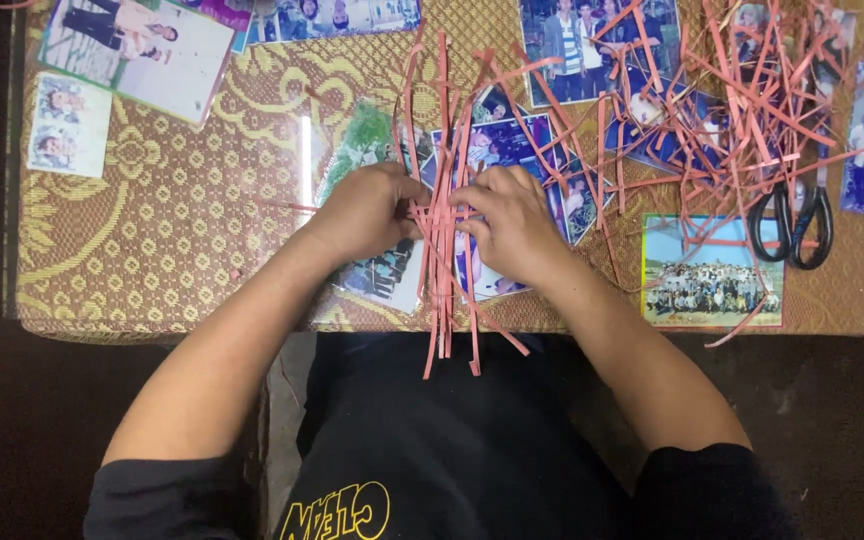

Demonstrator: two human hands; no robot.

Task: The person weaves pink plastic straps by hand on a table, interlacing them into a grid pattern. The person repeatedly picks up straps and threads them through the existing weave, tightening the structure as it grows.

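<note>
Gripping red paper strips (444, 215), left hand (367, 212) and right hand (514, 222) clamp them.

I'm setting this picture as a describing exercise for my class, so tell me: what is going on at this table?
A person seated at a table covered with a yellow patterned cloth pinches a bundle of thin red paper strips between the left hand and right hand. The strips hang over the table's near edge. More loose strips lie heaped to the right, beside black-handled scissors. Printed photographs lie scattered under everything.
</note>
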